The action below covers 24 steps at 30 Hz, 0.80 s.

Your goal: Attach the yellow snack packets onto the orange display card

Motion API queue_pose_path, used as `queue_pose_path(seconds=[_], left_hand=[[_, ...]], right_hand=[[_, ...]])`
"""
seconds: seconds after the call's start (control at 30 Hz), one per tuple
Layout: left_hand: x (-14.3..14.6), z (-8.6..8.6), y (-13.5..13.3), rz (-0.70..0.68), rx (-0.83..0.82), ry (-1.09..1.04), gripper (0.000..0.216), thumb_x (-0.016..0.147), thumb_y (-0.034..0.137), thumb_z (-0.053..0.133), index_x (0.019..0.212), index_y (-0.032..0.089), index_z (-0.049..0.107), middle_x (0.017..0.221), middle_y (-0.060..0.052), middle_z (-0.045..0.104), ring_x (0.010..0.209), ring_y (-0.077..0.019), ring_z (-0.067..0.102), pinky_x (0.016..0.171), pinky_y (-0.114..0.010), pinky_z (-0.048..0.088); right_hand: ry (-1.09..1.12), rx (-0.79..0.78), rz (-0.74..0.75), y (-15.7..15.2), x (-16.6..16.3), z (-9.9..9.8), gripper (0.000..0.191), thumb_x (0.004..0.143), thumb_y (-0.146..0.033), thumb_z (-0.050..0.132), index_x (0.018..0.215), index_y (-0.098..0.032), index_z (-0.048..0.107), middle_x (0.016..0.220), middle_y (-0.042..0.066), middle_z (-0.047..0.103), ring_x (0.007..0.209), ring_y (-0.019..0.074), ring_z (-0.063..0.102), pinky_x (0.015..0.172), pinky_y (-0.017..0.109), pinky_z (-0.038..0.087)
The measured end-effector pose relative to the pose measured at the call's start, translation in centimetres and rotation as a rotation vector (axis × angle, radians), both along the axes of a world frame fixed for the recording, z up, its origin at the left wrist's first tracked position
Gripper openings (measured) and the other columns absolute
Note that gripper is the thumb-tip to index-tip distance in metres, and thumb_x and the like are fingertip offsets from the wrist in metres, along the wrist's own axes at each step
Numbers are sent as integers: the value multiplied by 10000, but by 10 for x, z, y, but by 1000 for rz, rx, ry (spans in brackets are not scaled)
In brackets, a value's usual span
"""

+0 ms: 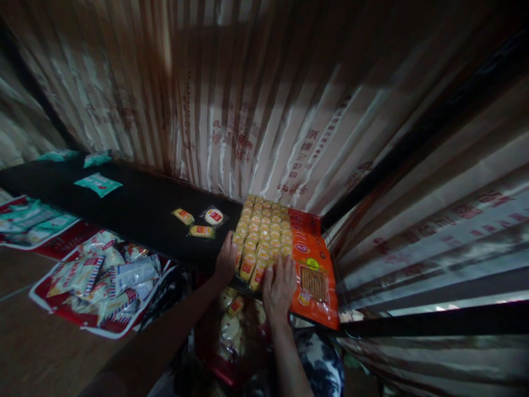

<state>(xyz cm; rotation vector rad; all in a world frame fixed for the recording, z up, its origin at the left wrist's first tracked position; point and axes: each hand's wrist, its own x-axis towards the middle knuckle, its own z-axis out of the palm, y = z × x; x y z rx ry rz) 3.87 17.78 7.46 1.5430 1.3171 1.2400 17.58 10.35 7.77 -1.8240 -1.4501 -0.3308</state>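
Rows of small yellow wrapped snack cakes point(264, 226) stand packed together in a block on the black tabletop. Against the block's front left side rests my left hand point(226, 258), its fingers extended and partly in shadow. My right hand point(280, 284) lies with fingers spread over the front right edge of the rows, touching the wrappers. A large orange snack bag point(314, 275) lies flat just right of the block. Left of it are two loose yellow packets, one nearer the back point(183, 216) and one nearer me point(202, 231), beside a round white wrapped cake point(214, 215).
Teal packets point(98, 183) lie on the table point(140, 207) at the far left. Below its front edge are a red basket point(39, 300) of striped packets, another holding teal packets point(31, 220), and a red container point(223, 377) under my arms. Printed curtain-like sheeting point(248, 127) hangs behind.
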Motion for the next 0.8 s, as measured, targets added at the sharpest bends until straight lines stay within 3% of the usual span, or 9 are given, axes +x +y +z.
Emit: queue_pose_path(seconds=[0.3, 0.57, 0.8], left_hand=[[9, -15, -1, -73, 198, 254, 467, 912, 294, 238, 1305, 102, 400, 1405, -162, 414, 1375, -209, 260, 1119, -402, 278], [-2, 3, 12, 28, -27, -54, 487, 927, 365, 226, 1302, 148, 448, 1371, -94, 479, 1357, -178, 304, 1153, -347, 220], [11, 4, 25, -48, 16, -79, 474, 925, 356, 234, 1281, 161, 479, 1314, -79, 536, 1355, -175, 306, 1154, -368, 240]], right_hand=[[-91, -43, -78, 8, -4, -7, 452, 934, -307, 314, 1273, -74, 501, 1385, 209, 425, 1338, 289, 297, 1027, 516, 297], [-183, -28, -59, 7, 3, 4, 458, 922, -350, 371, 1275, -87, 499, 1405, 203, 404, 1346, 286, 289, 1039, 510, 284], [-225, -52, -38, 14, 10, 6, 444, 910, -357, 410, 1227, -77, 543, 1393, 209, 418, 1344, 303, 289, 1017, 500, 334]])
